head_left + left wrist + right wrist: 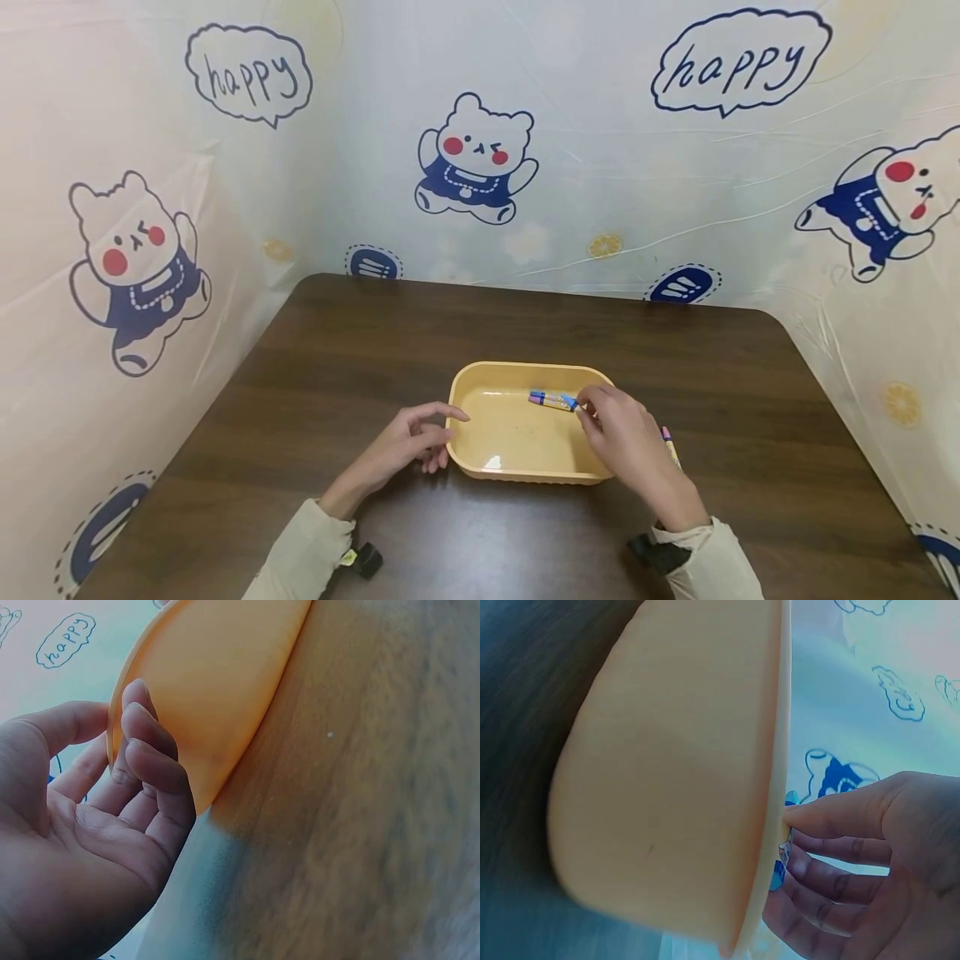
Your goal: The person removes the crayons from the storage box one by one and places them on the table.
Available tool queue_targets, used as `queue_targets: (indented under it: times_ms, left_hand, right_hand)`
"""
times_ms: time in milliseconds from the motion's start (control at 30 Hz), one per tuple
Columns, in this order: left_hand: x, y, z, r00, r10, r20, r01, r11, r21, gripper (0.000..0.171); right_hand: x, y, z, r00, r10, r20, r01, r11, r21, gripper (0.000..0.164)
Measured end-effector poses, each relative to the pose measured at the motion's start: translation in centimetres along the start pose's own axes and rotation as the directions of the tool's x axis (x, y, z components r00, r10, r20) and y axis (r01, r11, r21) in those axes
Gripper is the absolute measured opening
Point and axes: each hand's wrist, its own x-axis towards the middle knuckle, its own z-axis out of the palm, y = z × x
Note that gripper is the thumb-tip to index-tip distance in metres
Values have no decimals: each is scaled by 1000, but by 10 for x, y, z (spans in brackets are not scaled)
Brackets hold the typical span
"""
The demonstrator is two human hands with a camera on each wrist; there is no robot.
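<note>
A yellow plastic basin (517, 442) stands on the table, with a blue crayon (537, 393) and a pink-ended crayon (551, 403) lying side by side inside it near the far wall. My right hand (626, 433) is over the basin's right end and pinches a blue-ended crayon (783, 855) between thumb and fingers; the rim partly hides this crayon in the right wrist view. At the opposite end, my left hand (412, 437) holds the rim, index finger reaching over the edge and the other fingers (161, 761) bent against the outer wall.
Another pink-ended crayon (670, 446) lies on the dark wooden table (360, 342) just right of the basin, partly behind the right hand. Light cloth with printed bears (472, 162) hangs behind the table and along both sides.
</note>
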Motion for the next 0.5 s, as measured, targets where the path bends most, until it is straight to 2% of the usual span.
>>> queue_targets:
  times_ms: [200, 333, 500]
  left_hand:
    - [-1, -1, 0, 1000, 9, 2, -9, 1000, -15, 32]
    - [-1, -1, 0, 1000, 1, 2, -1, 999, -33, 33]
    - [0, -2, 0, 1000, 11, 8, -11, 999, -40, 33]
  right_hand:
    - [-14, 17, -8, 999, 35, -10, -35, 999, 10, 10]
    - [-23, 28, -13, 997, 83, -13, -82, 995, 55, 10]
    - [-33, 44, -20, 991, 120, -60, -114, 989, 98, 7]
